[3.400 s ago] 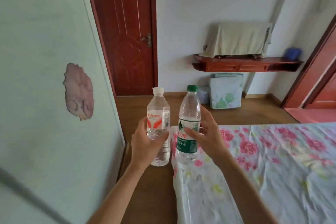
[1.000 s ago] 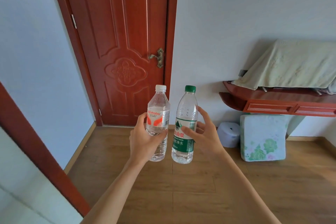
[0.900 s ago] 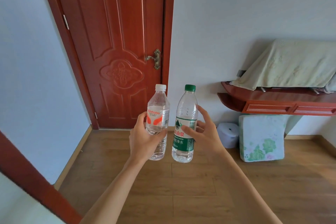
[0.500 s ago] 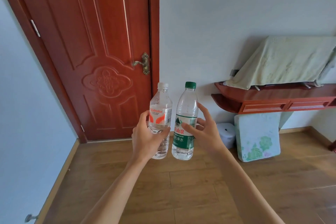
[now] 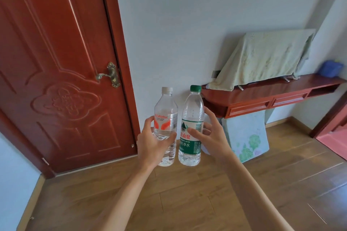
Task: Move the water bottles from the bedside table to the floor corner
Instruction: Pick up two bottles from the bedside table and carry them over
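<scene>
I carry two clear plastic water bottles upright in front of me, side by side and nearly touching. My left hand (image 5: 152, 144) grips the white-capped bottle with the red and white label (image 5: 166, 116) around its lower half. My right hand (image 5: 212, 137) grips the green-capped bottle with the green label (image 5: 191, 133) at its middle, thumb across the label. Both bottles hang in the air above the wooden floor (image 5: 169, 202), in front of the white wall between the door and the shelf.
A closed red wooden door (image 5: 60, 80) stands at the left. A red wall shelf (image 5: 262, 97) at the right bears a cloth-covered object (image 5: 262, 56) and a blue item (image 5: 331, 68). A floral cushion (image 5: 246, 137) leans beneath it. A doorway (image 5: 336, 127) is at the far right.
The view has advanced from beside the bed toward the wall by the door and swung right. Both hands keep the same hold on the bottles.
</scene>
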